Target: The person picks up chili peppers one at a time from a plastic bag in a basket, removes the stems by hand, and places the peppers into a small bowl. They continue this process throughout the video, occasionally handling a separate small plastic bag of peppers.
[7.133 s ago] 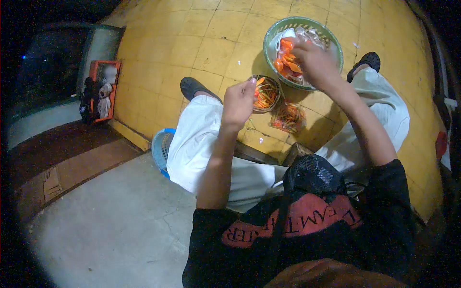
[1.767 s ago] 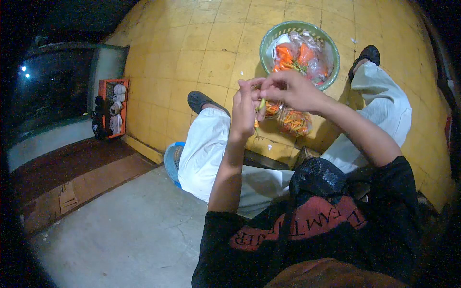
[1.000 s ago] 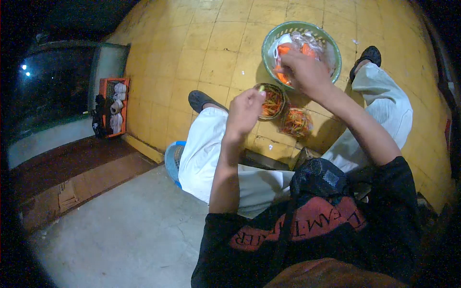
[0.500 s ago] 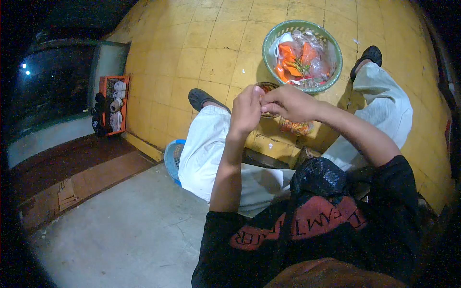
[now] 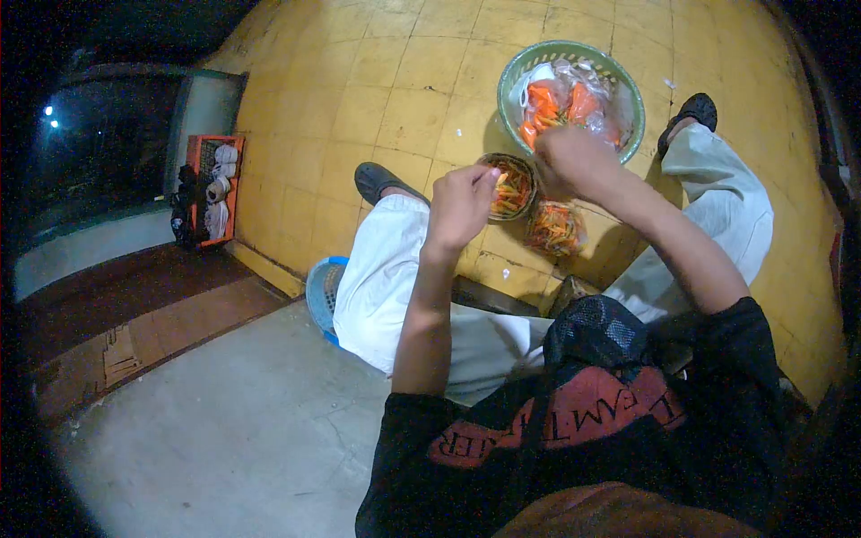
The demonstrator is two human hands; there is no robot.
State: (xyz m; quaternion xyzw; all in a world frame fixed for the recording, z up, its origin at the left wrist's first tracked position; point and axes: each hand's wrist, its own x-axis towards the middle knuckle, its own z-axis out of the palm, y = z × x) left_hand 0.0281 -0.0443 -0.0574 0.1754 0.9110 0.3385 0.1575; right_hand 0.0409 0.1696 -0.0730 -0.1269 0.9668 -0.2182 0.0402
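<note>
My left hand (image 5: 462, 208) is closed, its fingertips pinched at the left rim of a round container (image 5: 514, 208) of red, orange and yellow chili peppers (image 5: 511, 186). What the pinch holds, if anything, is too small to make out. My right hand (image 5: 574, 161) is over the near edge of a green basket (image 5: 635, 134), just right of the container; its fingers point down and are blurred and partly hidden. Inside the basket are clear plastic bags (image 5: 603, 85), orange pieces (image 5: 543, 100) and some green bits. Below the container lies a clear bag of chili peppers (image 5: 554, 229).
Yellow tiles (image 5: 386, 108) cover the floor around my spread legs. A blue basket (image 5: 325, 296) is beside my left leg. An orange crate (image 5: 235, 193) with rolled pale items stands at the left, near a brown step (image 5: 179, 305). A dark mesh thing (image 5: 596, 332) is before my shirt.
My hands were together over the container; now they are apart. My right hand has moved right and up to the green basket, uncovering the container's chili peppers. My left hand has barely moved.
</note>
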